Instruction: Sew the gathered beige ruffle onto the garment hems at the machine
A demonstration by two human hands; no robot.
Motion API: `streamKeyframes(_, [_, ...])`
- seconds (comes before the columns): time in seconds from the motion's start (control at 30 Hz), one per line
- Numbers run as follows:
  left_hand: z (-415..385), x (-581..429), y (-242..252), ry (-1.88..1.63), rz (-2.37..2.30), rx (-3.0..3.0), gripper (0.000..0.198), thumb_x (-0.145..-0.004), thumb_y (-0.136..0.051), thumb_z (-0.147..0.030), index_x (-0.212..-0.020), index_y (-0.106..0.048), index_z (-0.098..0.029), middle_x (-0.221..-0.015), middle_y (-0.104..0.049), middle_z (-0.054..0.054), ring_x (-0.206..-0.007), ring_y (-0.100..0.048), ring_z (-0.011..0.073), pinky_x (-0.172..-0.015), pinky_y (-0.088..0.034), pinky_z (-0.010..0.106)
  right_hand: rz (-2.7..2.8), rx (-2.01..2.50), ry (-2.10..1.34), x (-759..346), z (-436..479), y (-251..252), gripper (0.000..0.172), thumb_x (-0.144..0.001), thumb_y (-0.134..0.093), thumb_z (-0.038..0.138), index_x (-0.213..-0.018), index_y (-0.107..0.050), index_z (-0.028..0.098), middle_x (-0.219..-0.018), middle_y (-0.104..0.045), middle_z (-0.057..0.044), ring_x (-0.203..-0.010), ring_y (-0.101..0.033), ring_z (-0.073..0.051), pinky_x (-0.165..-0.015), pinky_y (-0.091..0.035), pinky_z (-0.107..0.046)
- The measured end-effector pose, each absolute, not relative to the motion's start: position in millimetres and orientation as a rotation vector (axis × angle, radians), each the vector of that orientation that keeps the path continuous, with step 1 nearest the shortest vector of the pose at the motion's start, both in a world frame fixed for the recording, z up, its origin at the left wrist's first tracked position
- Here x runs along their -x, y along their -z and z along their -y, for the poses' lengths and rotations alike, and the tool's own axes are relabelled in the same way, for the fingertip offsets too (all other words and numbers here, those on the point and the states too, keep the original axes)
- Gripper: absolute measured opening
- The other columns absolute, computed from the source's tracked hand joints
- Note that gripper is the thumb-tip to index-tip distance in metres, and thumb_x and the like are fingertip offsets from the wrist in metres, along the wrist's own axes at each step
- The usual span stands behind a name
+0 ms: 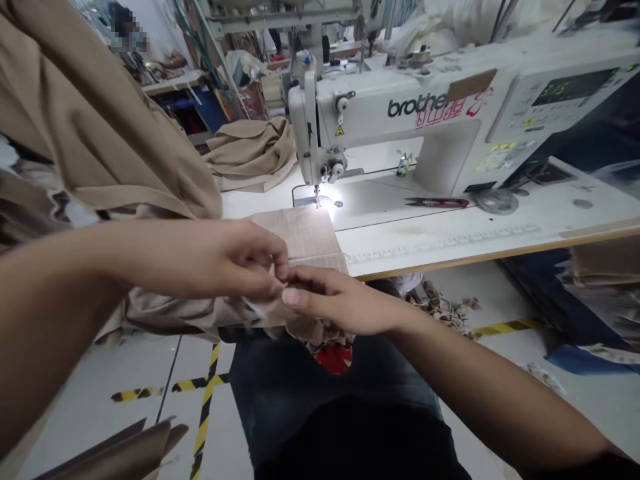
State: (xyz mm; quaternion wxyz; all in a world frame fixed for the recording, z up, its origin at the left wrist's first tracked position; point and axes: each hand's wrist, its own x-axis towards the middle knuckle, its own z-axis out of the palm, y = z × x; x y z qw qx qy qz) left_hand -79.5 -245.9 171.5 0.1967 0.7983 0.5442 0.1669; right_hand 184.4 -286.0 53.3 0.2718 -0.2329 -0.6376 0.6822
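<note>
We note the left hand point(235, 260), knuckles up and fingers curled, pinching the edge of the tan fabric point(305, 233) at frame centre, on the table's point(500, 240) front edge. The right hand point(345, 303) lies flat, fingertips meeting the left's; we cannot tell whether it grips. Pinch point blurred. Sewing machine point(410, 113) upper right.

The fabric piece point(305, 233) is pale tan, and the heaped cloth point(100, 133) is a deeper plain tan. The sewing machine point(400, 133) is off-white with black lettering and red marks, and its display point(570, 87) shows green digits. The thread snips point(435, 202) are red and black. The floor tape point(205, 400) is striped yellow and black. The jeans point(300, 400) are dark blue.
</note>
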Motion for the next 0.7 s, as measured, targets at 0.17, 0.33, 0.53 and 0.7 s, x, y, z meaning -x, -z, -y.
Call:
streamKeyframes(0.17, [261, 58, -146, -0.368, -1.476, -2.262, 0.018, -0.080, -0.062, -0.030, -0.090, -0.076, -0.023, -0.072, -0.069, 0.002, -0.071, -0.064, 0.0228, -0.068, -0.048, 0.029, 1.573, 0.654, -2.177, -189, 288, -35, 0.050, -0.090, -0.069, 0.066, -0.079, -0.059, 0.018, -0.062, -0.044, 0.007, -0.052, -0.038, -0.007, -0.049, -0.029, -0.021])
streamKeyframes(0.33, [266, 58, -124, 0.013, -1.170, -2.491, 0.023, -0.087, -0.054, -0.020, -0.091, -0.077, -0.024, -0.082, -0.076, 0.002, -0.071, -0.068, 0.0203, -0.066, -0.047, 0.029, 1.517, 0.631, -2.256, -199, 293, -17, 0.043, -0.087, -0.077, 0.057, -0.099, -0.068, 0.017, -0.085, -0.062, 0.001, -0.074, -0.056, -0.010, -0.070, -0.045, -0.024])
streamKeyframes(0.53, [275, 40, -86, -0.668, -0.747, -3.167, 0.028, -0.095, -0.052, -0.012, -0.116, -0.070, -0.019, -0.106, -0.077, 0.010, -0.096, -0.069, 0.0252, -0.097, -0.047, 0.045, 1.210, 0.463, -2.243, -166, 293, -15, 0.051, -0.087, -0.071, 0.068, -0.093, -0.064, 0.017, -0.081, -0.064, 0.000, -0.073, -0.061, -0.013, -0.072, -0.051, -0.029])
streamKeyframes(0.7, [296, 30, -58, -1.148, -1.414, -2.662, 0.036, -0.085, -0.068, -0.016, -0.120, -0.068, -0.022, -0.112, -0.073, 0.011, -0.099, -0.068, 0.0276, -0.090, -0.051, 0.044, 1.260, 0.582, -2.069, -169, 300, -23, 0.045, -0.087, -0.075, 0.060, -0.086, -0.061, 0.017, -0.074, -0.053, 0.004, -0.065, -0.047, -0.010, -0.062, -0.040, -0.023])
